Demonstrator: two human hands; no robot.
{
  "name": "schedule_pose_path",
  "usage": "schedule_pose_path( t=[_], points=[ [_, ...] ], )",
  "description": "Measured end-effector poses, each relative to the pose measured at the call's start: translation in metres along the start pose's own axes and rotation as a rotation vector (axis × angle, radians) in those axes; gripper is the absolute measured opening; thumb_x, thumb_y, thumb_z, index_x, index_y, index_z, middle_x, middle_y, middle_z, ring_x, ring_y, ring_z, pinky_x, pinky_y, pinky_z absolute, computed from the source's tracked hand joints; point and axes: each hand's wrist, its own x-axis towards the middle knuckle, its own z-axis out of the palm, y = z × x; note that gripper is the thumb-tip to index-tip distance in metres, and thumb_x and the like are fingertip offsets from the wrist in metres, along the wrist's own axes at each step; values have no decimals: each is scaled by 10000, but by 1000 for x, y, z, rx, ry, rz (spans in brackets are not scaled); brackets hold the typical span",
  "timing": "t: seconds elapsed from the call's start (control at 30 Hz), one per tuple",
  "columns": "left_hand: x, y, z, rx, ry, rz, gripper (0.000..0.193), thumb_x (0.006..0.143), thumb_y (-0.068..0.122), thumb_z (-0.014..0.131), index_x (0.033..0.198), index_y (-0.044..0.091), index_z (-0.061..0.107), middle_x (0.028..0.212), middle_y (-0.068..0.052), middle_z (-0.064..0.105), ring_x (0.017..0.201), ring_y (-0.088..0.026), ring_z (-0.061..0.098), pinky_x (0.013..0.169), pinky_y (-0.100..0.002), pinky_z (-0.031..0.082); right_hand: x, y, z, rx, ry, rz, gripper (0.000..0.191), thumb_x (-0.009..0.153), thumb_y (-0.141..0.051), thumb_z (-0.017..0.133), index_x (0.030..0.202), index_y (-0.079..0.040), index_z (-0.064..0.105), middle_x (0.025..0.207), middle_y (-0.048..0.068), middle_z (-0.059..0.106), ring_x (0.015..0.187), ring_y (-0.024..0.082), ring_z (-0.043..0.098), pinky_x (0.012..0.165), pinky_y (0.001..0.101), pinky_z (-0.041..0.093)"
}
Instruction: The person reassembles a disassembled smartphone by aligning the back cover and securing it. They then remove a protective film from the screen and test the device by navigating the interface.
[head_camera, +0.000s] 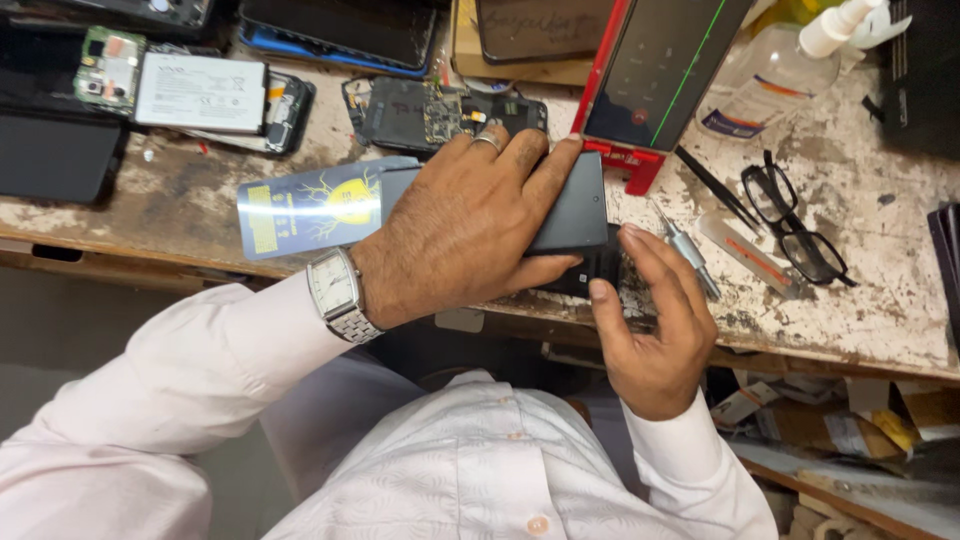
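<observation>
My left hand (465, 225) lies palm-down over a dark grey phone (578, 205) at the bench's front edge, fingers wrapped over its far side; a ring is on one finger and a square silver watch (336, 290) sits on the wrist. My right hand (655, 320) grips the phone's near right end, where a black part (598, 268) shows beneath it. A silver screwdriver (686, 250) lies just beyond my right fingers. A blue and yellow card (310, 205) rests left of the phone.
A worn wooden bench (860, 310) holds black glasses (795, 225), tweezers (715, 185), a red-edged screen unit (655, 75), a spray bottle (790, 60), an opened phone with a white battery (200, 92), a bare circuit board (440, 112) and dark phones at the back.
</observation>
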Motion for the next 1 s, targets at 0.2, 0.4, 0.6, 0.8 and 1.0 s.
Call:
schedule_pose_path(
  t=[0.2, 0.4, 0.6, 0.8, 1.0],
  points=[
    [-5, 3, -2, 110, 63, 70, 958, 825, 602, 764, 1442, -73, 476, 1136, -169, 594, 1008, -301, 593, 796, -410, 489, -2, 5, 3, 6, 8, 8, 414, 923, 30, 744, 1322, 43, 636, 1349, 206, 655, 1275, 326, 661, 1115, 392, 523],
    [-4, 4, -3, 164, 46, 108, 974, 824, 617, 745, 1458, -66, 460, 1164, -185, 593, 1002, -309, 582, 792, -408, 488, -3, 8, 5, 13, 9, 9, 424, 926, 40, 737, 1336, 38, 629, 1355, 206, 651, 1278, 320, 661, 1119, 387, 526],
    [-5, 2, -3, 147, 22, 112, 978, 828, 617, 746, 1459, -73, 457, 1143, -174, 589, 986, -302, 585, 781, -410, 493, -4, 10, 6, 26, 8, 10, 424, 934, 28, 741, 1341, 38, 624, 1362, 207, 648, 1283, 321, 660, 1121, 385, 530],
    [-2, -3, -16, -168, 68, 4, 941, 884, 612, 770, 1454, -76, 473, 1145, -202, 579, 897, -325, 585, 800, -464, 511, -4, 9, 5, -18, 24, -5, 411, 931, 10, 756, 1321, 45, 627, 1336, 212, 656, 1261, 330, 665, 1098, 391, 531],
    [-7, -12, -10, -1371, 109, -380, 695, 1032, 491, 614, 1486, -29, 535, 1145, -163, 675, 943, -152, 676, 806, -300, 604, -2, 9, 4, 13, 16, 6, 399, 930, 11, 743, 1313, 43, 635, 1331, 206, 669, 1261, 324, 667, 1101, 394, 527]
  ],
)
